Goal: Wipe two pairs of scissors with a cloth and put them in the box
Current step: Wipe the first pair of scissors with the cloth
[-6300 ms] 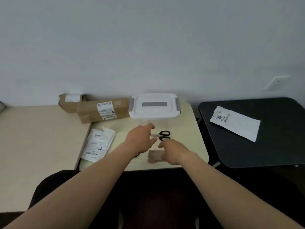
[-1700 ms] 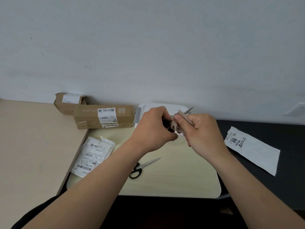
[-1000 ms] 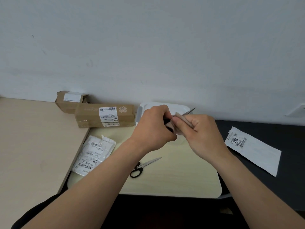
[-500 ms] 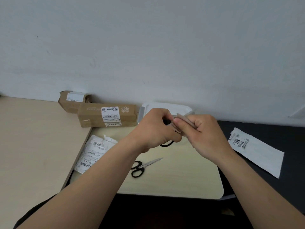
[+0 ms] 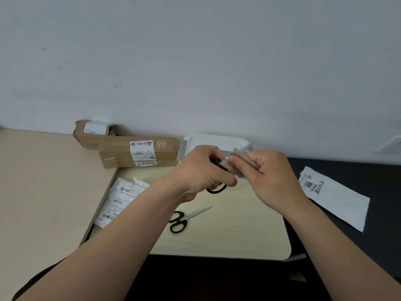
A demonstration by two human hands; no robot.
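Observation:
My left hand (image 5: 200, 170) grips the black handles of one pair of scissors (image 5: 217, 189), held up above the small table. Its blade tip pokes out past my right hand (image 5: 267, 177), which pinches a brownish cloth (image 5: 237, 157) folded around the blades. A second pair of black-handled scissors (image 5: 184, 219) lies flat on the pale table, below my left wrist. The white lidded box (image 5: 212, 141) stands behind my hands against the wall, its lid on and mostly hidden.
Two cardboard boxes (image 5: 138, 154) lie at the back left. A white mailer bag (image 5: 121, 200) rests on the small table's left edge. A white label pouch (image 5: 334, 196) lies on the black table to the right. A beige desk (image 5: 43, 192) adjoins the left.
My right hand with the cloth has slid a little along the blades, so the blade tip shows again past it. The scissors on the table have not moved.

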